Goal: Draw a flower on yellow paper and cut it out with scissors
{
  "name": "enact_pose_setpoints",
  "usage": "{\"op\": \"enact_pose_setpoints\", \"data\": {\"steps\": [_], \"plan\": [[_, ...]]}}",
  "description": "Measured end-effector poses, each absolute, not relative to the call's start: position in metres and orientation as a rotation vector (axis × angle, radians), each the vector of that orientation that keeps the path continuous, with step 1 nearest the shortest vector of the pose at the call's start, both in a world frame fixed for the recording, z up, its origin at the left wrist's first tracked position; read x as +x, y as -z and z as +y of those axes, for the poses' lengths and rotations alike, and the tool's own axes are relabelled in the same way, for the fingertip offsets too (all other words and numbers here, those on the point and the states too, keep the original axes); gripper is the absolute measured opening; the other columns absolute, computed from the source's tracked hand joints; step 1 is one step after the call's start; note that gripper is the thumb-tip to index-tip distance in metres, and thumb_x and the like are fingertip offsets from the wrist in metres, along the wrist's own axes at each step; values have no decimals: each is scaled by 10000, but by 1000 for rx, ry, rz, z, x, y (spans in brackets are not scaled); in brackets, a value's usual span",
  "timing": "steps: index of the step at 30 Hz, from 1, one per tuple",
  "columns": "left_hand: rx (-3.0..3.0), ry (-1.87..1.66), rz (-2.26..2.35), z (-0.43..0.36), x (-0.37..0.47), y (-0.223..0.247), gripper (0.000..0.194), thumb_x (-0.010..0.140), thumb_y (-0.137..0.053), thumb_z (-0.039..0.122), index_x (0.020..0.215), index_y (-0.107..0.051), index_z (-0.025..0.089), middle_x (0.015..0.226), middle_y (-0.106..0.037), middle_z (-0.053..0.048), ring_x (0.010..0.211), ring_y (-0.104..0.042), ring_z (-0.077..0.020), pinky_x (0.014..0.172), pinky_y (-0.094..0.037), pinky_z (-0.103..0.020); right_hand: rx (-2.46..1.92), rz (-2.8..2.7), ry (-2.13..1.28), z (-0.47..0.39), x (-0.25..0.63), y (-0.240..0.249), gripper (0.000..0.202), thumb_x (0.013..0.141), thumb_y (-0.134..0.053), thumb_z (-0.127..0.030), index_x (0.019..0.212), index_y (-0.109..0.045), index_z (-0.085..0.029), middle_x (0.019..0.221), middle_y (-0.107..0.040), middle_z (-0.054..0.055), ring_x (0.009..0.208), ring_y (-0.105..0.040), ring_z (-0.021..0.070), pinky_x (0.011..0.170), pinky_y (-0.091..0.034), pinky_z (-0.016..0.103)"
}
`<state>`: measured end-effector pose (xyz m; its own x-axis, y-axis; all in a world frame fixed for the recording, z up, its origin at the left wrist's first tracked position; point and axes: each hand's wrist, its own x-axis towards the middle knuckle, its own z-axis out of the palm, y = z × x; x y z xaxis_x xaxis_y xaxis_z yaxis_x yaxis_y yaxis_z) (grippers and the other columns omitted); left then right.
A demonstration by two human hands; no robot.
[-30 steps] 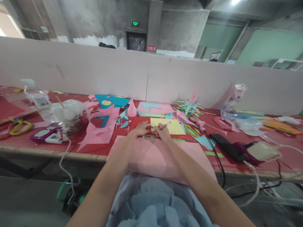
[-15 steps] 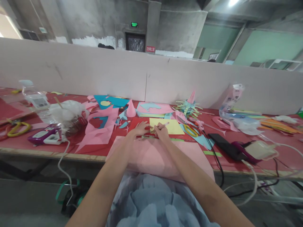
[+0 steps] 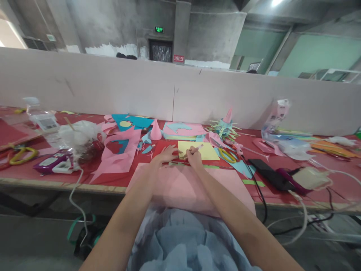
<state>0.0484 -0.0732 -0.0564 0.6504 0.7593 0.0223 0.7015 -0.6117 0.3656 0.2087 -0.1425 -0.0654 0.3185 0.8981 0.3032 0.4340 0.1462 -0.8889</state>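
We hold a pen at the yellow paper

Before us stretches the red surface, a pink sheet at its near edge and the yellow paper just beyond, near the middle. Our left hand lies low, fingers loosely spread, tips at the paper's left edge. Our right hand is closed around the pale pen. At far left, a bottle label is too blurred for us. On the far wall we read "EXIT" on a green sign.

"See what beneath the right hand?"
"See a paper sheet, with scissors just right of it."
"And behind the left hand?"
"Find a cone; farther left, a bottle, before the partition."
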Motion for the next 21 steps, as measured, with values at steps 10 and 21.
{"op": "enact_pose_setpoints", "data": {"steps": [10,21], "plan": [[2536,-245,1175,-76,48,53,387,840,-486,393,1218,-533,323,1472,-288,-19,1375,-184,-230,1101,-170,-422,-1394,-1346,-552,-141,208,68,238,768,-447,-325,590,-314,-240,375,-444,-85,436,-565,144,463,-392,213],[2570,-235,1174,-74,49,56,383,856,-462,406,1227,-524,331,1464,-305,-5,1378,-174,-230,1102,-179,-421,-1524,-1347,-440,-140,208,69,192,740,-414,-269,597,-290,-239,449,-508,-67,464,-550,133,509,-391,216]]}}
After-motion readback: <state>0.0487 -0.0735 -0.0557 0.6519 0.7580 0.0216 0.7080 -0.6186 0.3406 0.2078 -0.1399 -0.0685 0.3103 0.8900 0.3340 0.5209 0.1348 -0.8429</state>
